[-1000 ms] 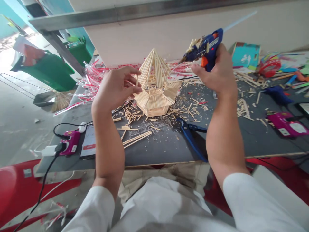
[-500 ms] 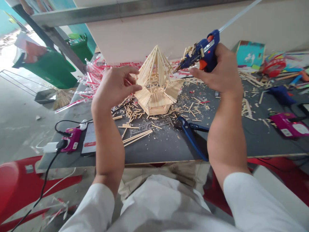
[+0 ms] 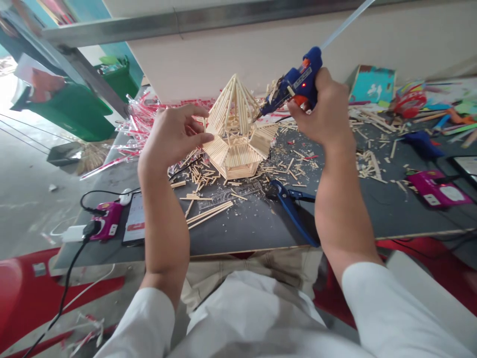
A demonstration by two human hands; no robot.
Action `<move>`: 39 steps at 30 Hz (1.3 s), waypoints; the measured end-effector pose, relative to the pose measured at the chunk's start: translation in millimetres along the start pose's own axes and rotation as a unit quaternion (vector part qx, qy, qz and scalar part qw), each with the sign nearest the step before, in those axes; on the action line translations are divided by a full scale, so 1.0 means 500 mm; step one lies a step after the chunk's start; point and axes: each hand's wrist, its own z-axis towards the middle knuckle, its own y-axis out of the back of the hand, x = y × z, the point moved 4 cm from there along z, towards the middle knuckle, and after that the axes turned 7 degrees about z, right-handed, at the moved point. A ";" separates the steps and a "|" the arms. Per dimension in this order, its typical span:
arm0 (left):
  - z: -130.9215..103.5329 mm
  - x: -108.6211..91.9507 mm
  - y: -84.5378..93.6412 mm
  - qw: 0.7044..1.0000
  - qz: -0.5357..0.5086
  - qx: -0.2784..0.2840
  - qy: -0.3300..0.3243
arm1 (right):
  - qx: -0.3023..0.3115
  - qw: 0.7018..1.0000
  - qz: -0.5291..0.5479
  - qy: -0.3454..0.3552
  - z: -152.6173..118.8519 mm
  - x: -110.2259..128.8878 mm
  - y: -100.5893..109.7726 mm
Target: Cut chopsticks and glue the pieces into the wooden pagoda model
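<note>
A small pavilion model (image 3: 240, 155) built of thin wooden sticks stands on the table, with a pointed upper roof and a wider, flared lower roof. At its left side, my left hand (image 3: 177, 132) has its thumb and fingers curled against the roofs, steadying it. My right hand (image 3: 328, 109) grips a blue hot glue gun (image 3: 303, 82) with an orange trigger and a lit red light. A clear glue stick (image 3: 346, 22) juts from the gun's rear. The gun's nozzle points down-left at the right side of the upper roof, touching or nearly touching it.
Loose sticks (image 3: 208, 214), a clear ruler (image 3: 238, 194) and blue-handled cutters (image 3: 294, 214) lie in front. Red-and-white plastic wrappers (image 3: 139, 119) pile up behind left. Magenta power strips (image 3: 108, 221) with cords sit at both sides, with a phone (image 3: 134, 219) at left. A metal beam (image 3: 208, 22) crosses above.
My right hand has brought the glue gun left and down, so its nozzle is now at the upper roof. My left hand stays at the model; the view has shifted slightly.
</note>
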 end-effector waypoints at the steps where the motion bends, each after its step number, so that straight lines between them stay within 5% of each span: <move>1: 0.000 0.001 0.000 1.000 -0.006 0.002 0.000 | 0.001 1.000 -0.001 0.000 0.001 0.001 0.000; 9: 0.002 -0.001 -0.001 1.000 -0.016 -0.011 -0.009 | 0.057 0.998 0.007 -0.011 -0.006 0.016 0.007; 25: 0.002 -0.006 0.001 1.000 -0.011 -0.014 -0.017 | 0.069 0.998 0.000 -0.012 -0.004 0.019 0.012; 34: 0.001 0.003 -0.002 1.000 -0.019 0.001 0.001 | 0.085 0.994 -0.019 -0.068 -0.005 0.018 0.014; 39: 0.002 0.004 -0.005 1.000 -0.021 0.004 0.000 | 0.080 0.996 0.010 -0.037 -0.004 0.017 0.007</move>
